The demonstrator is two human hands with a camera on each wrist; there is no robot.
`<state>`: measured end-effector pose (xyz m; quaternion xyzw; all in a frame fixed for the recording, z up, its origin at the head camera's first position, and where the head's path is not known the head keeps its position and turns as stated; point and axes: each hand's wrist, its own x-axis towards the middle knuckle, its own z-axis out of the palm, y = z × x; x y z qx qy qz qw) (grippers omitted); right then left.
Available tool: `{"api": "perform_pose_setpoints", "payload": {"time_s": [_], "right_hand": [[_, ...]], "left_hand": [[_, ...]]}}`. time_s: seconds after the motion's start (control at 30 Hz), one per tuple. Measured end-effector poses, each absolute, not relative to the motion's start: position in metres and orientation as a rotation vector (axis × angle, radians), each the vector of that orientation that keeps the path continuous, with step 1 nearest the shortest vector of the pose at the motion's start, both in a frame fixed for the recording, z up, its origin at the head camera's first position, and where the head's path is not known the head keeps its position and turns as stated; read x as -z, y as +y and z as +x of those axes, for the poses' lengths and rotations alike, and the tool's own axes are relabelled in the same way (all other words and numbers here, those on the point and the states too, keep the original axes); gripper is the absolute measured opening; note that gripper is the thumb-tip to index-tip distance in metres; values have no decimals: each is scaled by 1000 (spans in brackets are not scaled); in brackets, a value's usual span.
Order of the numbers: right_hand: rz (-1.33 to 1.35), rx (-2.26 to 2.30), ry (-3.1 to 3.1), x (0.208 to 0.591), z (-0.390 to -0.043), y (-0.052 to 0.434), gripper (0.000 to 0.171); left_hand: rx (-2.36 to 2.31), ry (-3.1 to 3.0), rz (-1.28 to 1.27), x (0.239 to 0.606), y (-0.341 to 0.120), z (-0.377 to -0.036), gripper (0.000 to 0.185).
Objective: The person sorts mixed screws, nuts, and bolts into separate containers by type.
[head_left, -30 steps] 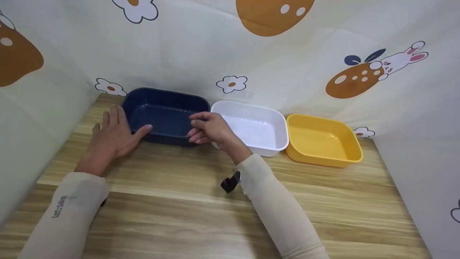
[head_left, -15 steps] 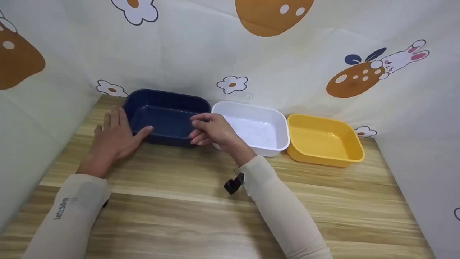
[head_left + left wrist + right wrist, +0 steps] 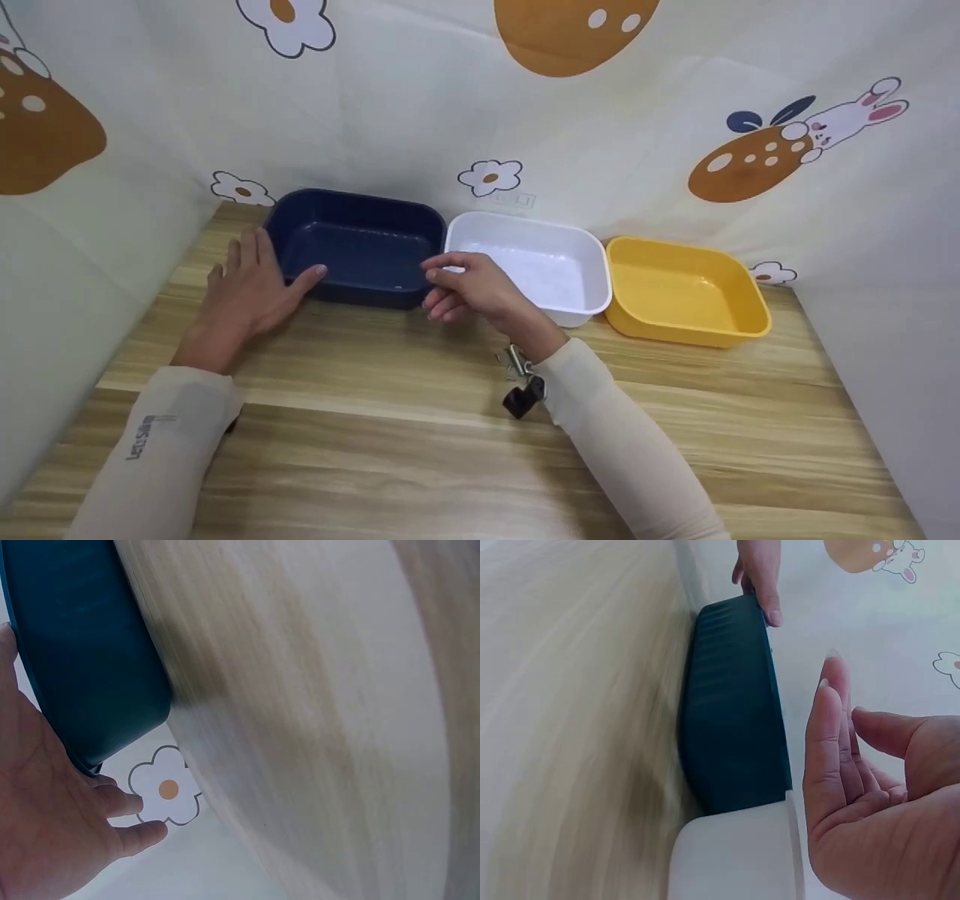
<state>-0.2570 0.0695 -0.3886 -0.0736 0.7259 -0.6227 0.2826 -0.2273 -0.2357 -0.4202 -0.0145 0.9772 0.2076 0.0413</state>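
Note:
My left hand (image 3: 259, 285) lies at the left end of a navy blue plastic bin (image 3: 349, 255), its fingers extended along the side and its thumb over the front rim. In the left wrist view, the fingertips reach past the corner of the bin. My right hand (image 3: 480, 289) hovers over the join between the navy bin and a white bin (image 3: 559, 262). The right wrist view shows its fingers loosely bent, thumb apart, with nothing held. That hand covers the white bin's left front corner in the head view.
A yellow bin (image 3: 686, 292) stands at the right end of the row, beside the white one. All three sit on a wood-grain table (image 3: 360, 442) against a printed cloth backdrop (image 3: 405, 90). Cloth also hangs on both sides.
My right hand has drawn back a little, rightward and toward the front, off the navy bin's right end. The left hand keeps its place on the bin; the head view has shifted slightly.

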Motion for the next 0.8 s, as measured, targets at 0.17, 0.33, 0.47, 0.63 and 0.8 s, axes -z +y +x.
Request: {"api": "perform_pose_setpoints", "payload": {"time_s": [0.17,0.33,0.47,0.63,0.8], "right_hand": [[-183,1671,1933,394,-254,83,32],[-155,1652,1954,397,-252,97,33],[-130,1657,1951,398,-249,107,33],[-107,1658,1952,397,-245,118,27],[-127,1641,1943,398,-240,129,31]], "left_hand": [[-640,2997,-49,424,-236,-227,118],[-638,2988,-46,423,-236,-227,117],[-628,2990,-39,421,-236,-228,116],[-629,2986,-28,421,-235,-228,115],[-635,2998,-25,420,-234,-228,116]]}}
